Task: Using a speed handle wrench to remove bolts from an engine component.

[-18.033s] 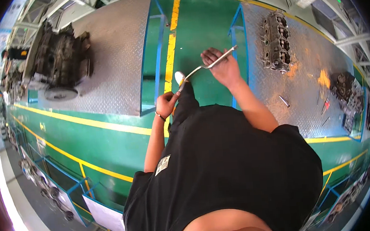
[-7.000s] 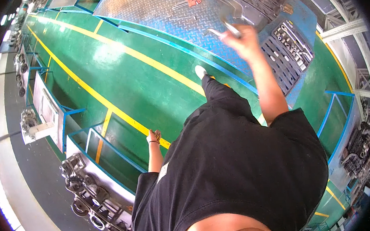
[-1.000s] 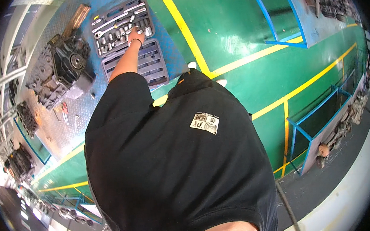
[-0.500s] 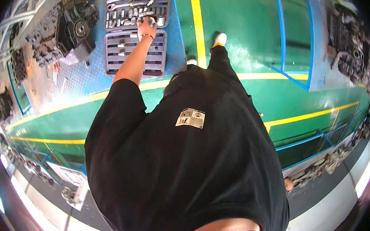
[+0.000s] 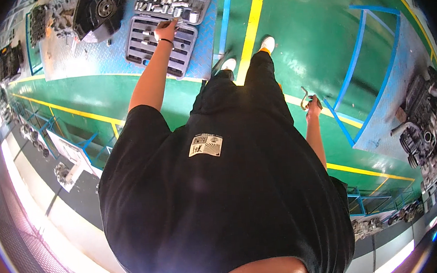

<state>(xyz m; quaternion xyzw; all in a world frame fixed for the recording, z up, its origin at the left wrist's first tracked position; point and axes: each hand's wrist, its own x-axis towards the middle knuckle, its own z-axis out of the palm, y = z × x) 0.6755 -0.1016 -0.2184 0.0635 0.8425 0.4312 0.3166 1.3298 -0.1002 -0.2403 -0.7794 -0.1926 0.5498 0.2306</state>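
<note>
My left hand (image 5: 164, 31) reaches over the grey tool case, at the seam between its two halves. Its fingers are pinched together; what they hold, if anything, is too small to make out. The far half, a socket tray (image 5: 171, 5), carries rows of silver sockets. The near half is a slotted grey panel (image 5: 181, 51), with a couple of small sockets lying on it near my wrist. At my right side, low beside my leg, my right hand (image 5: 314, 108) is closed round a curved, hook-shaped metal piece (image 5: 303, 97), whose bent end sticks out past the fingers.
The case lies on a blue chequered metal bench (image 5: 94, 59). A dark engine block (image 5: 97, 15) stands on it, left of the case. To the right, a blue-framed bench (image 5: 381, 118) bears another engine (image 5: 423, 125). Yellow lines (image 5: 251, 36) cross the green floor.
My left hand has drawn back from among the sockets to the seam of the case. My right hand has come into view with the curved metal piece. The whole view has shifted.
</note>
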